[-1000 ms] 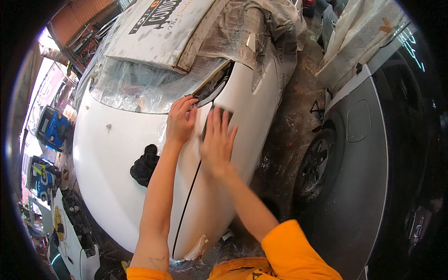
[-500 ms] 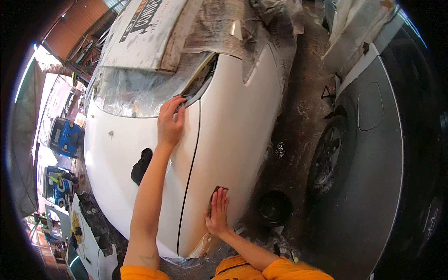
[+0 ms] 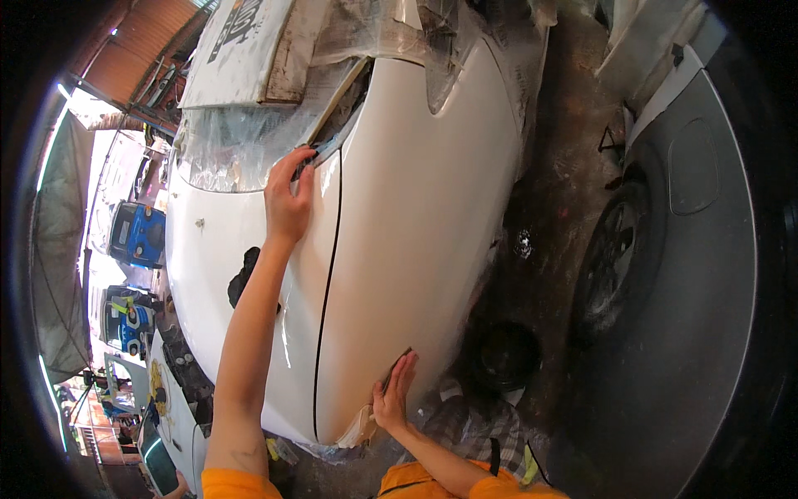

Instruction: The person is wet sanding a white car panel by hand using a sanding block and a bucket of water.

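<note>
A white car body panel (image 3: pixel 432 208) curves beneath both hands, with a dark seam (image 3: pixel 328 291) running along it. My left hand (image 3: pixel 289 200) rests at the corner of the plastic-covered window, its fingers curled around something small and dark that I cannot make out. A grey-blue strip (image 3: pixel 339 143) shows in the gap beside the fingertips. Low on the panel, my right hand (image 3: pixel 393 402) presses a thin brown piece of sandpaper (image 3: pixel 402 359) to the curved side, fingers stretched along it. Brownish staining and a bare tan patch (image 3: pixel 357 428) lie next to that hand.
A black crumpled-looking thing (image 3: pixel 241 279) lies on the white panel, partly behind my left forearm. Plastic sheeting (image 3: pixel 237 150) and a white board (image 3: pixel 237 66) cover the glass. On the right stand a black bucket (image 3: pixel 505 356) and a dark grey car (image 3: pixel 673 333) with its wheel (image 3: pixel 611 258).
My view has shifted, so the car sits differently in it. My right hand with the sandpaper has moved toward the panel's outer lower edge and turned. My left hand stays at the window corner.
</note>
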Demonstrator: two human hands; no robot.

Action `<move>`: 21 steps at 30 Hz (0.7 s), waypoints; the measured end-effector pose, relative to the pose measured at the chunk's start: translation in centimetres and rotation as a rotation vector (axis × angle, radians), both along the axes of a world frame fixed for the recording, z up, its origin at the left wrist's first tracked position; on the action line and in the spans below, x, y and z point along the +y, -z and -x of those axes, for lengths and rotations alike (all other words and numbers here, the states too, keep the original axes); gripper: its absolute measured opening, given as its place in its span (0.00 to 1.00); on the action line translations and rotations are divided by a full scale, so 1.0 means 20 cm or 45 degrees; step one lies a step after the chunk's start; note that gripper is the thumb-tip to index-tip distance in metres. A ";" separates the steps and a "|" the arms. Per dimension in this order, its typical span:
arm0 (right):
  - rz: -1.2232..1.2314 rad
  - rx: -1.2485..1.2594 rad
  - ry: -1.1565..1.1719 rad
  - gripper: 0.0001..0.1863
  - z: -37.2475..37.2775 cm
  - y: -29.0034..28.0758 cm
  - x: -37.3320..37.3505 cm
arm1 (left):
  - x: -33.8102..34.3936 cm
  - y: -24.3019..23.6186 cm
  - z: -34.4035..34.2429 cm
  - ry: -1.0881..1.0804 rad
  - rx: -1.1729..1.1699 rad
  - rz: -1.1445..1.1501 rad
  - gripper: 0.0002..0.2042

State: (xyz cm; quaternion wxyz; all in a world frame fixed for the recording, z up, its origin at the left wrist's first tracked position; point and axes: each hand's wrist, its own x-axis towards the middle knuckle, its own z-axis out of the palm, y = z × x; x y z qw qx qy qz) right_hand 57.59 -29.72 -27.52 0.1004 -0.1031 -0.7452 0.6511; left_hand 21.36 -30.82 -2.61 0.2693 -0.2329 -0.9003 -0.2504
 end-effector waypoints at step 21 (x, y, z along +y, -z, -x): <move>0.088 -0.123 0.270 0.27 1.29 -0.53 0.96 | -0.39 -0.08 -0.42 -0.076 0.209 0.314 0.13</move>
